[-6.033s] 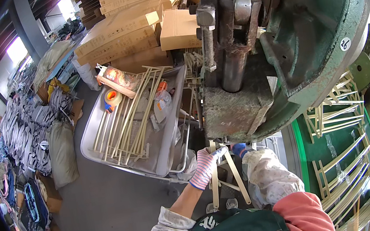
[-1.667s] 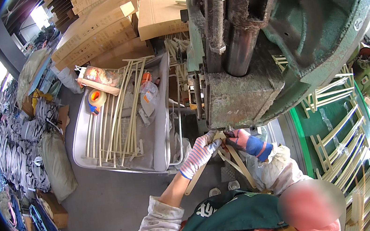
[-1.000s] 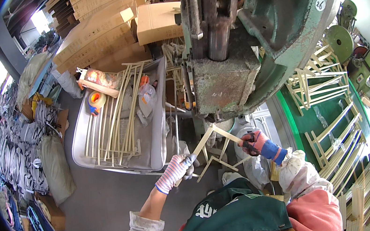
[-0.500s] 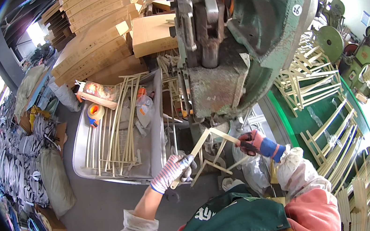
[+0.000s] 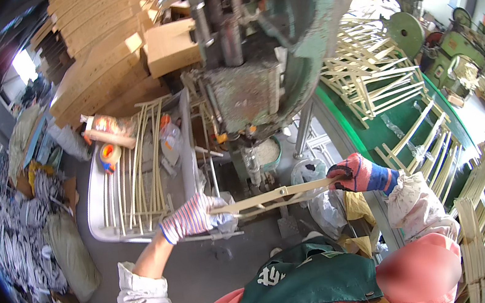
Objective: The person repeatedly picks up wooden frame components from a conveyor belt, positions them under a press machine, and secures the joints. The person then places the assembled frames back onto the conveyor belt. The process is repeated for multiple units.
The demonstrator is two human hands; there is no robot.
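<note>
My left hand (image 5: 194, 216), in a striped knit glove, is closed on one end of a pale jointed slat frame (image 5: 269, 198). My right hand (image 5: 358, 173), in a red and blue glove with dark fingers, is closed on the other end. The frame stretches almost straight and level between both hands, with a joint near its middle and a second slat close below. It is in front of a green press machine (image 5: 247, 95), apart from the press's lower tool (image 5: 252, 164).
At left stands a white tub (image 5: 96, 224) with long pale strips and a tape roll (image 5: 109, 153). A green table (image 5: 355, 126) at right bears piled slat frames (image 5: 375, 61). Cardboard boxes (image 5: 94, 67) are stacked behind. A green bucket (image 5: 280, 153) and plastic bags (image 5: 325, 211) sit below the press.
The slat frame has come away from the press toward me. Its bent, spread slats are now drawn out nearly straight, and my hands are farther apart. The view has shifted too.
</note>
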